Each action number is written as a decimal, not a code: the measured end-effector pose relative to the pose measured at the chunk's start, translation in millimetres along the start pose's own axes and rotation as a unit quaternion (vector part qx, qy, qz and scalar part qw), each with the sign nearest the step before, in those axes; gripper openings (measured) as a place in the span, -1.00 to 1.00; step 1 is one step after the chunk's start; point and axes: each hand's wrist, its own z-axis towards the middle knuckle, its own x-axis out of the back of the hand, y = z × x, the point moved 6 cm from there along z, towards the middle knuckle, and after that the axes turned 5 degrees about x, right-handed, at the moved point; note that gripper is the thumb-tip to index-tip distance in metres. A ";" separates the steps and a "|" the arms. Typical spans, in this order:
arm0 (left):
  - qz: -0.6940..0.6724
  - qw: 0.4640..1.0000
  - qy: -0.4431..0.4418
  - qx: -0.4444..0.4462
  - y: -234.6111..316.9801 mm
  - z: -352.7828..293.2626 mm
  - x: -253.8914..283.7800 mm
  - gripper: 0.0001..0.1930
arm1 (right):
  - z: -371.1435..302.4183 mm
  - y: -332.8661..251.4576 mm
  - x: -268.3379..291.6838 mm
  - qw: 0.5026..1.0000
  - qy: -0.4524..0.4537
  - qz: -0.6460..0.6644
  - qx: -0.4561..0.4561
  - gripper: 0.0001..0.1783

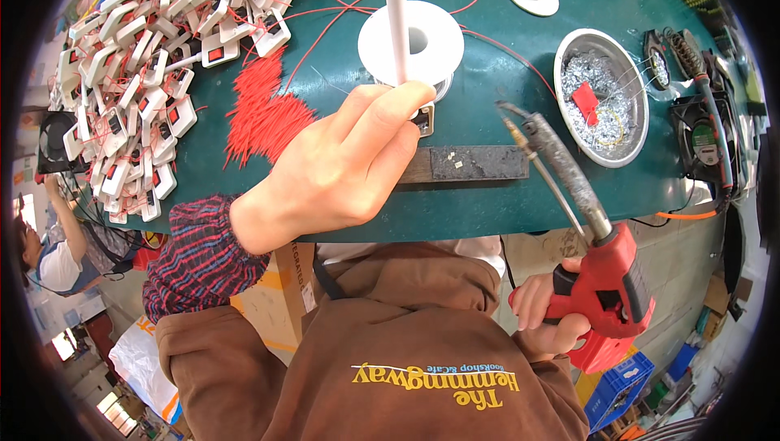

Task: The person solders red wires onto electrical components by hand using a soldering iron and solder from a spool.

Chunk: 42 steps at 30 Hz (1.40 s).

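Fingers (388, 120) of the left hand (329, 165) are curled closed around a small black-and-metal part (424, 118), mostly covered, above the middle of the surface (487, 209); those of the right hand (548, 319) grip the handle of a red soldering gun (605, 295), off the near edge. The gun's long axis slants from lower right to upper left; its tip points over the surface toward the far edge, ending apart from the part. The part's visible end faces right; its long axis cannot be told. Beside the left hand, a pale rod (396, 27) runs toward the far edge, crossing a white spool (374, 47); whether it is held is unclear. Just nearer lies a dark-topped block (479, 162). Farther out, white switch housings (134, 92) with red leads are heaped along the left edge, apparently wired already, though not every joint can be checked. A sheaf of loose red wires (260, 116) beside them suggests more wiring remains. The held part's joint is hidden, so it cannot be judged finished. Toward the right edge stands a metal bowl (609, 160) of silvery scraps.
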 end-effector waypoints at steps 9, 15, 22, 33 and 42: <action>-0.002 1.000 -0.001 0.004 -1.0 -1.2 1.4 -0.71 | -39.5 28.2 56.3 0.958 -0.114 -0.250 -0.087 -0.03; 0.003 1.000 0.005 -0.002 -1.4 -2.1 -0.1 -0.71 | -25.2 29.7 34.3 0.981 -0.068 -0.167 -0.073 -0.07; 0.031 0.997 0.048 -0.048 0.0 -1.9 0.5 -0.77 | -12.1 17.5 7.8 0.997 -0.014 -0.057 -0.056 -0.11; 0.001 1.000 0.027 -0.012 -1.5 -1.9 0.7 -0.70 | -24.2 14.0 41.6 0.976 -0.079 -0.200 -0.043 -0.12; -0.001 0.999 0.036 -0.019 -1.2 -2.7 0.3 -0.69 | -22.5 21.8 41.1 0.974 -0.073 -0.214 -0.031 -0.13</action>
